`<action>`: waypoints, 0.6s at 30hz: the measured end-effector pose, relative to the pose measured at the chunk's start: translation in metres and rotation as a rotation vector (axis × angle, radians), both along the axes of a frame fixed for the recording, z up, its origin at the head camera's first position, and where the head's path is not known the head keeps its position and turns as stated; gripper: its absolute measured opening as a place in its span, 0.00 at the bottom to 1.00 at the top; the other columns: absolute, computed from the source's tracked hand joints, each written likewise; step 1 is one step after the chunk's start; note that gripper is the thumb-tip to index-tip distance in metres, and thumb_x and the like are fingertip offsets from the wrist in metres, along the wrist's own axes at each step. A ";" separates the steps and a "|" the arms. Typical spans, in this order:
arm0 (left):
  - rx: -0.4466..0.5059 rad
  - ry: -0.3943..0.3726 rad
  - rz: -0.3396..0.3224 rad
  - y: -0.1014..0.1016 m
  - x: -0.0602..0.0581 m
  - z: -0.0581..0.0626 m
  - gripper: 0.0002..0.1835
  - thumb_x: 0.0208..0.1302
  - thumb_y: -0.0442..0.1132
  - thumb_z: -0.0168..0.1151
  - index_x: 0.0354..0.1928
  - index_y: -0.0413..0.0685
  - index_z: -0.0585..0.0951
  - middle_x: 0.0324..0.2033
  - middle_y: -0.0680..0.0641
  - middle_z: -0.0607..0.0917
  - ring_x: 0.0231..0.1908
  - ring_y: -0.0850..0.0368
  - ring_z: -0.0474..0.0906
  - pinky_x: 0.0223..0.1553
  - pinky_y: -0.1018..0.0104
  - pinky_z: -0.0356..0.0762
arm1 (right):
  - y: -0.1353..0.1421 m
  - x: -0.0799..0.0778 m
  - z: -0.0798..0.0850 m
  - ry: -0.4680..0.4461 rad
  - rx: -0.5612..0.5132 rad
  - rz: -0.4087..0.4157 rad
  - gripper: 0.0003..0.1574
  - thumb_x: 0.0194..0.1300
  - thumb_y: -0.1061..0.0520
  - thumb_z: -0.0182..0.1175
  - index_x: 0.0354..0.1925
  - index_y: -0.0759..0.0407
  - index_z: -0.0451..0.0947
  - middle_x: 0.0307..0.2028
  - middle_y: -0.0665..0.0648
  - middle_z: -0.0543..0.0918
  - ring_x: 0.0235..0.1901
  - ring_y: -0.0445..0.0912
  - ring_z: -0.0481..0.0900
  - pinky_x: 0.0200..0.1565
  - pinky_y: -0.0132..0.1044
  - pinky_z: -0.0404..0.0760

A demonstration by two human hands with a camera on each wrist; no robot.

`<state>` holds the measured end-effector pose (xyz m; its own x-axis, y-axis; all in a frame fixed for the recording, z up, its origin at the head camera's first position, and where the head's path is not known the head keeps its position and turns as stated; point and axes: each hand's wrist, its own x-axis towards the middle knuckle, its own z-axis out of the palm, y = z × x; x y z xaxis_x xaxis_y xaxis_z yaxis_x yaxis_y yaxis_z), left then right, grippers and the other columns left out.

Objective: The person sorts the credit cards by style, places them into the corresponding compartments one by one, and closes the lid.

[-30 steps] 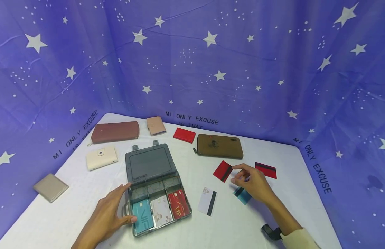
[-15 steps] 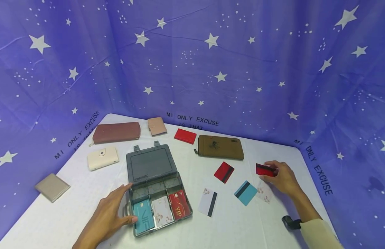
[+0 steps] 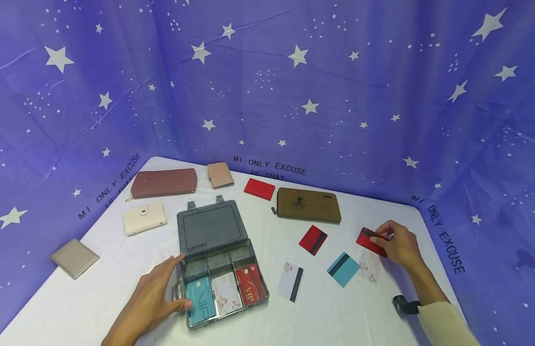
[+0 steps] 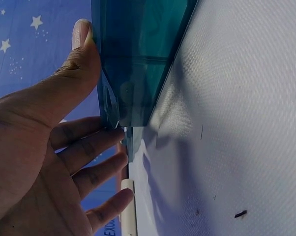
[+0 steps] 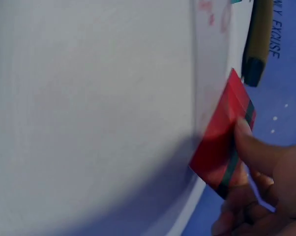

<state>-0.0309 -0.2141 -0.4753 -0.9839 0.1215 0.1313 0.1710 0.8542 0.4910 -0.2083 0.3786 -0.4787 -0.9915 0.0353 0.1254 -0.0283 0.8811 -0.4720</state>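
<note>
My left hand (image 3: 147, 297) rests at the left side of a grey see-through compartment box (image 3: 250, 307). Its thumb touches the rim in the left wrist view, and the other fingers extend loosely beside the wall. In the box's front row lie a teal card (image 3: 200, 299), a white card (image 3: 226, 292) and a red VIP card (image 3: 251, 283). On the right, my right hand (image 3: 399, 242) pinches a red magnetic-stripe card (image 5: 222, 132) between thumb and fingers, tilted above the table. A pale flowered card (image 3: 369, 269) lies just below it.
Near the right hand lie a teal striped card (image 3: 343, 269), another red striped card (image 3: 312, 240) and a white striped card (image 3: 289, 281). Along the back are a brown zip wallet (image 3: 308, 205), a red case (image 3: 259, 189), a pink wallet (image 3: 220, 175) and a maroon wallet (image 3: 164, 183).
My right hand has moved right, away from the red and teal cards, and taken hold of the far-right red card, now raised and tilted. The left hand has stayed at the box.
</note>
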 end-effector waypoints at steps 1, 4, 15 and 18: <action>-0.002 -0.007 0.001 0.000 0.000 0.000 0.57 0.39 0.56 0.81 0.74 0.50 0.64 0.66 0.37 0.74 0.65 0.34 0.71 0.57 0.32 0.70 | -0.002 0.001 0.002 0.034 -0.006 0.002 0.14 0.59 0.56 0.72 0.40 0.57 0.78 0.35 0.59 0.81 0.32 0.49 0.75 0.26 0.33 0.72; -0.010 -0.026 0.008 0.000 0.000 0.002 0.57 0.40 0.58 0.80 0.74 0.50 0.64 0.67 0.37 0.74 0.65 0.34 0.70 0.58 0.31 0.69 | -0.012 0.004 0.007 0.132 -0.024 0.019 0.08 0.63 0.59 0.69 0.40 0.56 0.79 0.32 0.57 0.82 0.26 0.44 0.74 0.23 0.31 0.72; 0.002 -0.021 0.008 0.000 0.000 0.000 0.58 0.39 0.56 0.81 0.74 0.50 0.64 0.67 0.36 0.74 0.65 0.34 0.70 0.58 0.32 0.69 | -0.078 0.024 0.034 0.180 -0.134 0.186 0.16 0.65 0.59 0.66 0.51 0.50 0.80 0.31 0.53 0.81 0.28 0.44 0.75 0.27 0.29 0.75; 0.000 -0.034 0.009 0.000 0.000 0.000 0.58 0.40 0.56 0.81 0.74 0.50 0.63 0.67 0.37 0.73 0.66 0.34 0.70 0.58 0.31 0.69 | -0.096 0.030 0.040 0.154 -0.191 0.246 0.17 0.65 0.60 0.67 0.52 0.49 0.80 0.30 0.51 0.81 0.28 0.44 0.77 0.28 0.29 0.78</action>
